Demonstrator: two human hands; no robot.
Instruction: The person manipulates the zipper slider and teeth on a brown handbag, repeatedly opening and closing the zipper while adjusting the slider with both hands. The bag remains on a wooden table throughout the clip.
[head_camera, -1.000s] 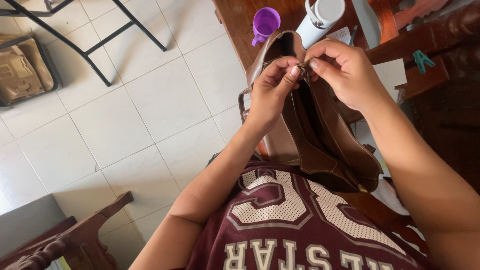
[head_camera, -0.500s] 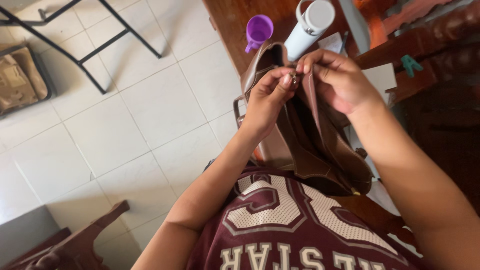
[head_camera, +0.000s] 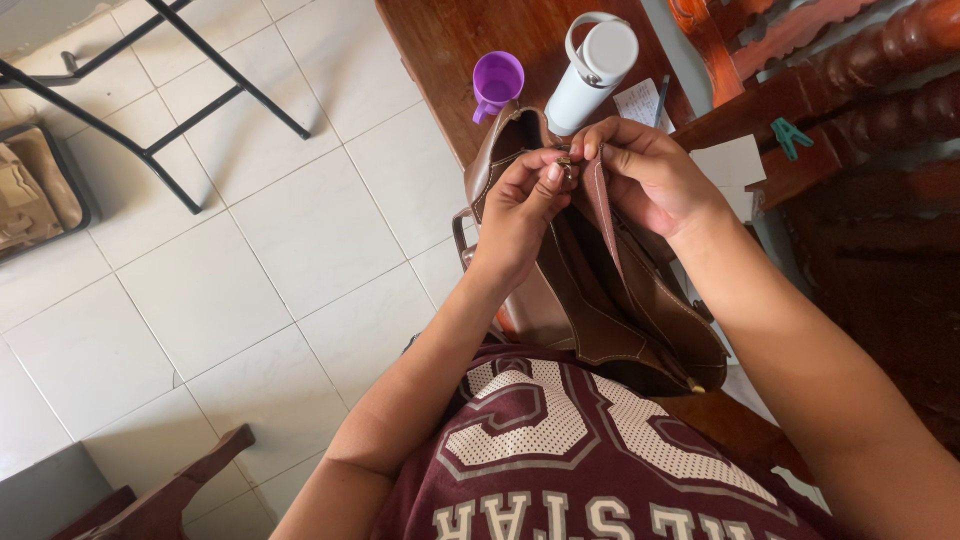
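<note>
I see my left hand and right hand both pinching the small metal clasp atop the brown leather bag; it stands at the wooden table edge; purple cup and white bottle just behind.

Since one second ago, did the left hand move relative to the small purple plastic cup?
Cannot tell. The camera itself shifted; the left hand stays just below the small purple plastic cup, pinching the brown leather bag.
</note>
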